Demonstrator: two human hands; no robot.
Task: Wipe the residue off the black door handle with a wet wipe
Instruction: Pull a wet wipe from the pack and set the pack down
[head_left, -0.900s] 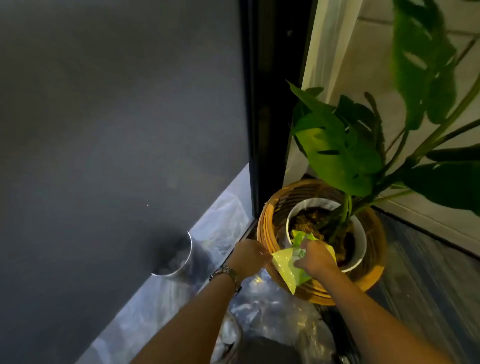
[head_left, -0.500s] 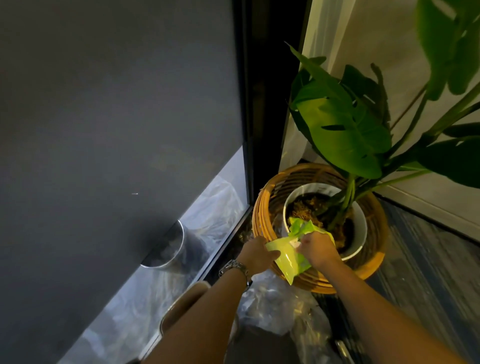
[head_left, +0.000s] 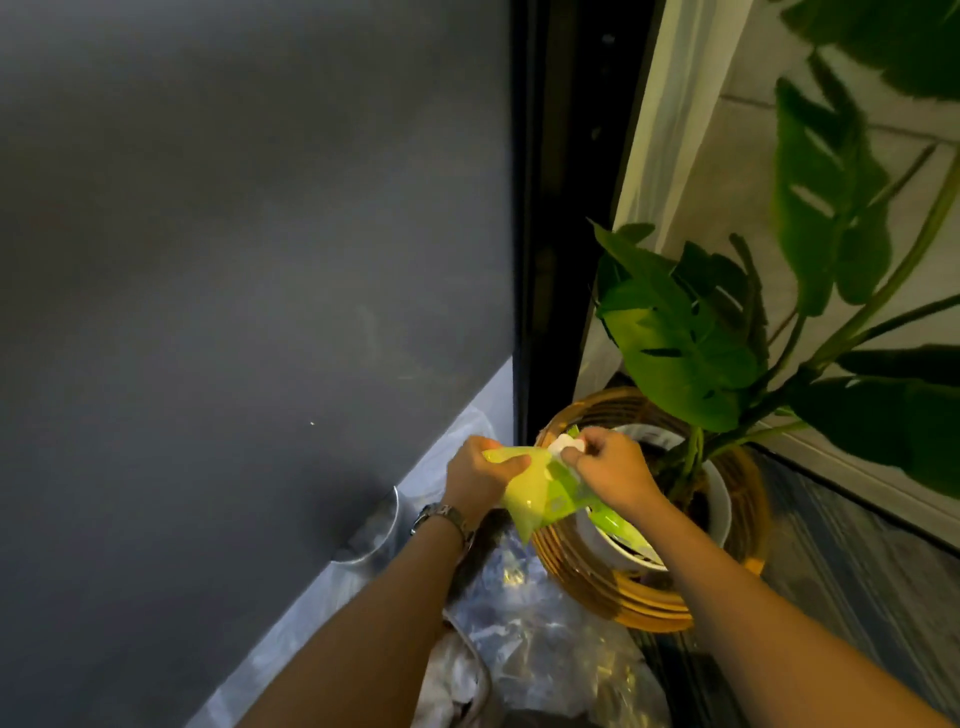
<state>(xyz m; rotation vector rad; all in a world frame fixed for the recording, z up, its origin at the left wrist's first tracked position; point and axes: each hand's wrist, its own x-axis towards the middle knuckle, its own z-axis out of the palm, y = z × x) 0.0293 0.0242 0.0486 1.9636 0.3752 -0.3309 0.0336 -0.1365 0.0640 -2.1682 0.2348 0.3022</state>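
Note:
A yellow-green wet wipe packet (head_left: 540, 493) is held between both hands above a plant basket. My left hand (head_left: 475, 480), with a watch on its wrist, grips the packet's left end. My right hand (head_left: 610, 470) pinches a white wet wipe (head_left: 566, 444) that sticks out of the packet's top. The dark grey door (head_left: 249, 260) fills the left side of the view, with its black frame (head_left: 556, 208) beside it. No door handle is in view.
A woven basket (head_left: 597, 582) holding a white pot (head_left: 719, 499) with a large-leaved green plant (head_left: 685, 353) stands at the right, against a pale wall. A metal bucket (head_left: 374, 530) and crumpled clear plastic (head_left: 540, 639) lie on the floor below my arms.
My hands have risen a little with the packet. The right hand has drawn a white wipe partly out of the packet's top, where before only the green packet showed.

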